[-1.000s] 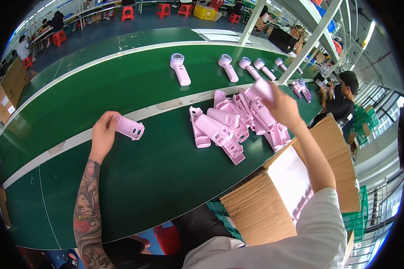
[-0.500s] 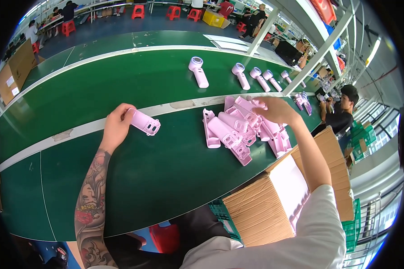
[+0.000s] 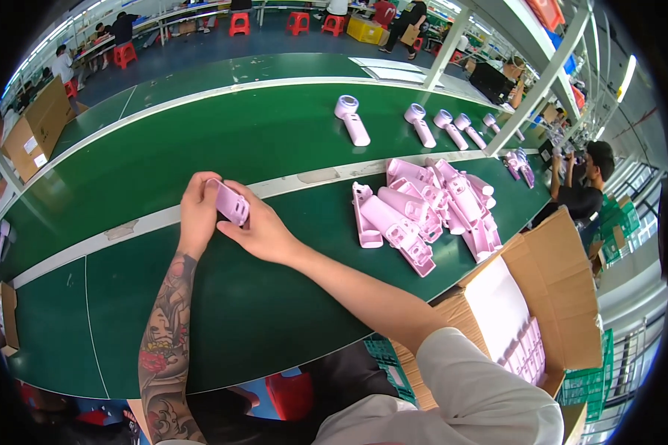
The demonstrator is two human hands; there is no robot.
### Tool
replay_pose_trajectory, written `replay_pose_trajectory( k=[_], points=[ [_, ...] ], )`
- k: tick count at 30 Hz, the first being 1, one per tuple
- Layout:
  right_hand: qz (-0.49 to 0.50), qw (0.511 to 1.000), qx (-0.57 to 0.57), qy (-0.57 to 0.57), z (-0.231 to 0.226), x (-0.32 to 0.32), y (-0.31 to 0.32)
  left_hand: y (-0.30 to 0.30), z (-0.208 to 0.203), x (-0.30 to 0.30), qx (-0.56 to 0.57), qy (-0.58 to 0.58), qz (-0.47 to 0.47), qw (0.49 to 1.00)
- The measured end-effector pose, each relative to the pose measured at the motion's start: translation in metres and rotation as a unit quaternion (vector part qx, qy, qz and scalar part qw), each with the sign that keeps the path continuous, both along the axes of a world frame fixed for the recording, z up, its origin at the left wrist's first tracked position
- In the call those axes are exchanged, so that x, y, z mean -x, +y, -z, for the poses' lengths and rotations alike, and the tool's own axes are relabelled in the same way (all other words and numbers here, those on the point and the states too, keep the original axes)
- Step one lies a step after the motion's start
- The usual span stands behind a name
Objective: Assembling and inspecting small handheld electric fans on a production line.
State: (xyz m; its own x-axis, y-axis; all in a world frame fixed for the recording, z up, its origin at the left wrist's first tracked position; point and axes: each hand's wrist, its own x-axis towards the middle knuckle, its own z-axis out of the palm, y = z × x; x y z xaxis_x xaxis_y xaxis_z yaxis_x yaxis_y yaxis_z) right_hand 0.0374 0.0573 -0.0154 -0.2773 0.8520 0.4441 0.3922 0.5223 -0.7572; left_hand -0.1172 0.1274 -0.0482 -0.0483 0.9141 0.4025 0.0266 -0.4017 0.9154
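Left hand point(image 3: 199, 215) closed around the near end of a pink plastic housing half point(image 3: 228, 201), above the green worktable point(image 3: 223, 311) beside its pale dividing strip point(image 3: 137, 221). Right hand point(image 3: 258, 232) gripping the same housing half from the opposite side, fingers curled under it. To the right, a heap of matching pink housing halves point(image 3: 430, 208) on the table. Beyond, a row of assembled pink handheld units point(image 3: 423, 124) on the green conveyor belt point(image 3: 200, 141). Lower right, an open cardboard carton point(image 3: 564, 297) with more pink parts inside.
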Motion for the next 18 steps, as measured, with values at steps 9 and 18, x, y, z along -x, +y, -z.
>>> replay_pose_trajectory(
  k=[9,18],
  points=[
    [-0.011,0.941,0.209,0.264,-0.005,-0.012,0.002,0.000,0.005,-0.006,-0.020,0.089,0.019,0.996],
    [0.004,0.957,0.171,0.234,0.004,-0.008,0.003,-0.010,-0.005,-0.008,-0.021,0.145,0.040,0.988]
  ],
)
